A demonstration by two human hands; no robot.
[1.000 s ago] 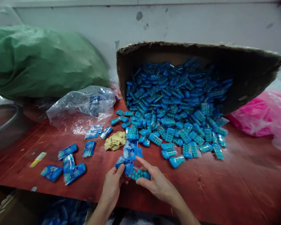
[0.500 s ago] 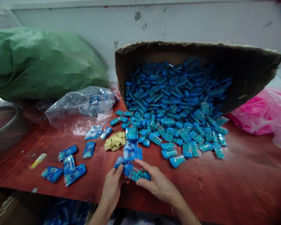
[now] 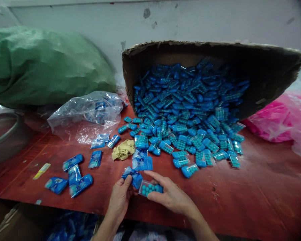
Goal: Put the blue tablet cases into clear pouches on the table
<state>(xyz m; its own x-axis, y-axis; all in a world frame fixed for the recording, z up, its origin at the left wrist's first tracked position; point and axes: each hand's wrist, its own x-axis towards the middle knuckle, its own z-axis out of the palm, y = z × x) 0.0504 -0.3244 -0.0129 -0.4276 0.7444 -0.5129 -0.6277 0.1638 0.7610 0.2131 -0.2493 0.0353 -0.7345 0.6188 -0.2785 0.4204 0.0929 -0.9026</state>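
Observation:
My left hand (image 3: 121, 194) pinches a crumpled blue printed plastic sleeve (image 3: 134, 178) between thumb and fingers. In my right hand (image 3: 169, 194) is a clear container of turquoise balls with a blue end (image 3: 150, 188), gripped between thumb and fingers. The container's clear end lies right beside the sleeve's edge; whether it is inside the sleeve I cannot tell. Just beyond my hands, flat blue printed sleeves (image 3: 141, 161) lie on the red table. To the left, several containers in printed sleeves (image 3: 81, 185) rest in a loose group.
A cardboard box (image 3: 271, 77) on its side spills many ball-filled containers (image 3: 188, 97) onto the table (image 3: 263, 194). Left of it are a yellow crumpled cloth (image 3: 124, 149), a clear plastic bag (image 3: 72, 117), a green sack (image 3: 50, 67) and a grey basin (image 3: 7, 134). Pink bags (image 3: 273, 120) lie right.
The container in my right hand has shifted slightly right relative to the sleeve, showing a bit more of its clear end. My left hand keeps its pinch on the sleeve.

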